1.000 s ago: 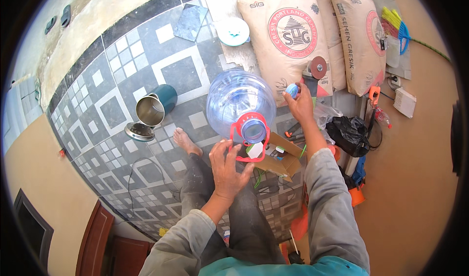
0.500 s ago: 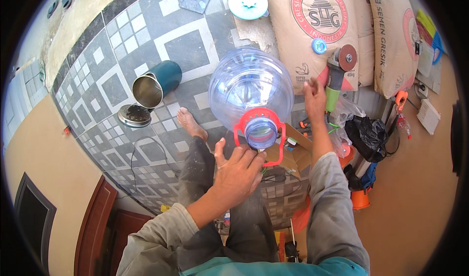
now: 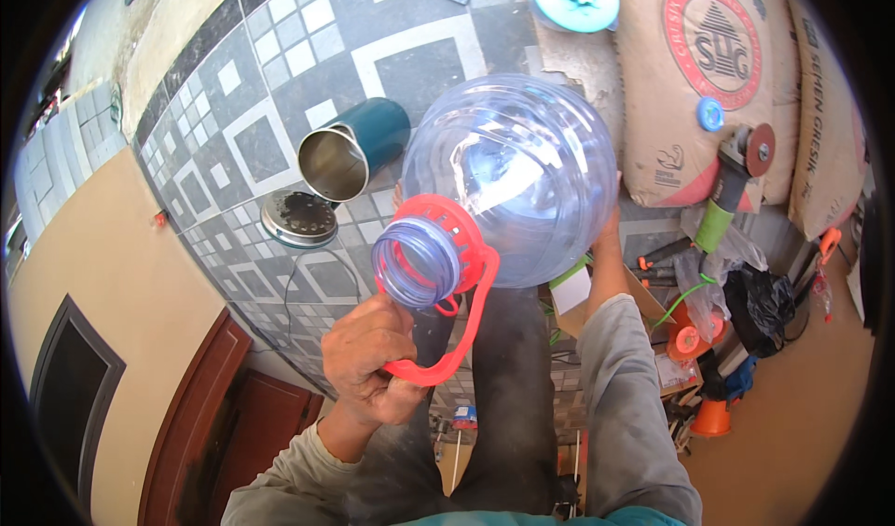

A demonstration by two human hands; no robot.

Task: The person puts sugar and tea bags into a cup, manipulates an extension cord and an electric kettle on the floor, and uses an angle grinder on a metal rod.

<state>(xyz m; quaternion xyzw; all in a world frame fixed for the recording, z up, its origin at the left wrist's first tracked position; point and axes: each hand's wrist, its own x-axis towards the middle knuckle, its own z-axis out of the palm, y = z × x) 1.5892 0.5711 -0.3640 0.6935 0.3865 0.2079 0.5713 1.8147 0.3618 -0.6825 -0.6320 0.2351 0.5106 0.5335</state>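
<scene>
A large clear bluish plastic water jug (image 3: 522, 172) is tilted, its open mouth facing me and to the left. Around its neck sits a red collar with a loop handle (image 3: 471, 316). My left hand (image 3: 373, 363) is closed around the loop handle, just below the mouth. Against the jug's right side lies my right hand (image 3: 608, 237), bracing it; its fingers are mostly hidden behind the plastic. Left of the jug, a teal metal canister (image 3: 384, 127) lies on its side with its open end toward me. Its round lid (image 3: 298, 218) rests beside it on the tiles.
Brown paper sacks (image 3: 653, 153) stand at the far right. A blue cap (image 3: 709, 114) and an angle grinder (image 3: 732, 177) rest on or against them. A white and turquoise round lid (image 3: 574, 0) lies at the back. Black plastic bags (image 3: 760, 307) and an orange cone-shaped item (image 3: 711, 419) are at right.
My left hand has gone from beside the neck to gripping the handle. My right hand has moved in against the jug's side. The jug has tipped, its mouth swinging left and closer.
</scene>
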